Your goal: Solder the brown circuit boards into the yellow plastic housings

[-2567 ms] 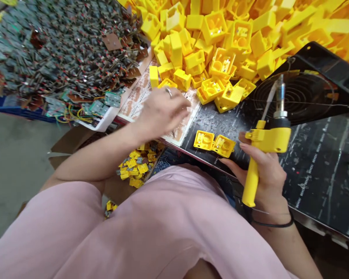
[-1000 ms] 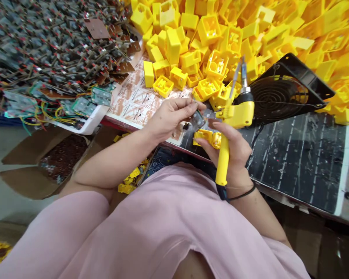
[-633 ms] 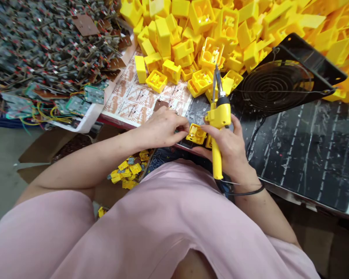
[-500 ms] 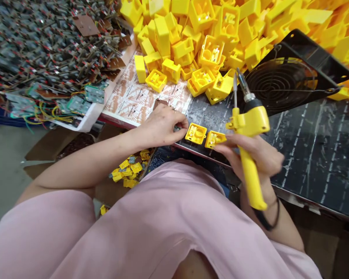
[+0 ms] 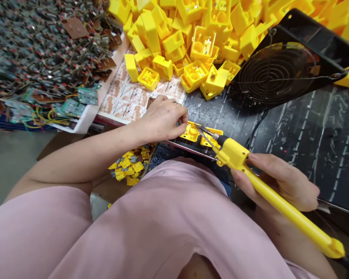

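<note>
Black counter [image 5: 299,128], yellow heap of housings [image 5: 155,33] at the back, black fan [image 5: 275,77] at right, circuit board pile [image 5: 43,50] at left. Two open yellow housings [image 5: 189,133] sit side by side near the front edge. My right fingers [image 5: 275,164] grip the soldering iron [image 5: 282,203], tip at the left one, contact unclear. My left fingers [image 5: 180,112] curl beside it; can't tell if they're pinching anything.

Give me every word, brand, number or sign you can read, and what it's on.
"BE...", repeated in white on the black mat: remaining letters too blurred to be sure.
Small dark print on the brown-and-white sheet: too small to read.
No other text readable.
</note>
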Demonstrator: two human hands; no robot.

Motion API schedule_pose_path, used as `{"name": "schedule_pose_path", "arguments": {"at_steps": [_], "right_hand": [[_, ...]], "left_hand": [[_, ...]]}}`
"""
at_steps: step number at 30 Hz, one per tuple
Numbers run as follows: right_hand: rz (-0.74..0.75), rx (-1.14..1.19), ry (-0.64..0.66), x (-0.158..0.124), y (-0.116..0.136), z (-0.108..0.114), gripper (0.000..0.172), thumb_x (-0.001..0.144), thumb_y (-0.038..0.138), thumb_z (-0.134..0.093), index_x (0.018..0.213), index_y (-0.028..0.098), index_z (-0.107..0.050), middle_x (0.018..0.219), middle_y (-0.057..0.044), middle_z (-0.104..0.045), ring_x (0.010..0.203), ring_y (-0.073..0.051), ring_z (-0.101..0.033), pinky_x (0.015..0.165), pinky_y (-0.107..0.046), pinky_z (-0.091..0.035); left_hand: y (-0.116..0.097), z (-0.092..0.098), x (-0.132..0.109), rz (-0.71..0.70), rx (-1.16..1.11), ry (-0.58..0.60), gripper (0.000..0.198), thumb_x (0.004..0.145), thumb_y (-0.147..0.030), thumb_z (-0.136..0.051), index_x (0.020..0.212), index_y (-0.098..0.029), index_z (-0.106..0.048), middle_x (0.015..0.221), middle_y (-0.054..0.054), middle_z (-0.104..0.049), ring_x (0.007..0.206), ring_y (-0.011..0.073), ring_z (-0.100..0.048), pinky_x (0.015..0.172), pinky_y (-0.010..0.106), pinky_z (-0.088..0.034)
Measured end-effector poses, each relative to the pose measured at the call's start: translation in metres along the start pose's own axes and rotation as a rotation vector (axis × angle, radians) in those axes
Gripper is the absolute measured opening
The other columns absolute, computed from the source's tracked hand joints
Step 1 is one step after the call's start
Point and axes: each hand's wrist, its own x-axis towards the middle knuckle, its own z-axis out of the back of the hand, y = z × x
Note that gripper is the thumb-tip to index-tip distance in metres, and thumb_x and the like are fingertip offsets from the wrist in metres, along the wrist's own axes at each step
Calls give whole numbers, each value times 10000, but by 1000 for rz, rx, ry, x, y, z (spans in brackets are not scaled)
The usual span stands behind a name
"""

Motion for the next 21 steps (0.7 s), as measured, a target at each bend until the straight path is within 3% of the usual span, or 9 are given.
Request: {"name": "schedule_pose_path", "arguments": {"at_steps": [3, 9, 17, 21], "right_hand": [[121, -27, 80, 9, 2, -3, 292, 808, 173, -860, 1026, 215, -670, 834, 5, -776, 693, -150, -748, 576, -232, -606], [211, -72, 122, 20, 4, -9, 240, 800, 117, -849, 913, 181, -647, 790, -13, -759, 673, -135, -741, 545, -198, -569], [212, -45, 247, 24, 4, -1, 229, 833, 80, -797, 973, 189, -653, 859, -23, -761, 723, -140, -738, 653, -232, -622], [232, 13, 212, 27, 6, 0, 273, 803, 70, -826, 993, 173, -658, 852, -36, -752, 749, -146, -733, 682, -244, -628]], "left_hand": [[0, 1, 1, -4, 45, 2, 273, 826, -309, -496, 871, -205, -744, 813, 41, -751, 858, 238, -671, 957, 448, -427], [-2, 0, 2, -11, 82, 20, 268, 830, -300, -501, 880, -207, -747, 817, 39, -746, 886, 248, -678, 953, 436, -427], [-2, 1, 4, -21, 91, 13, 263, 830, -305, -514, 870, -206, -754, 777, 32, -720, 867, 241, -667, 938, 421, -424], [0, 0, 4, -44, 70, -16, 255, 823, -312, -518, 853, -213, -751, 751, 22, -708, 838, 225, -654, 924, 412, -428]]}}
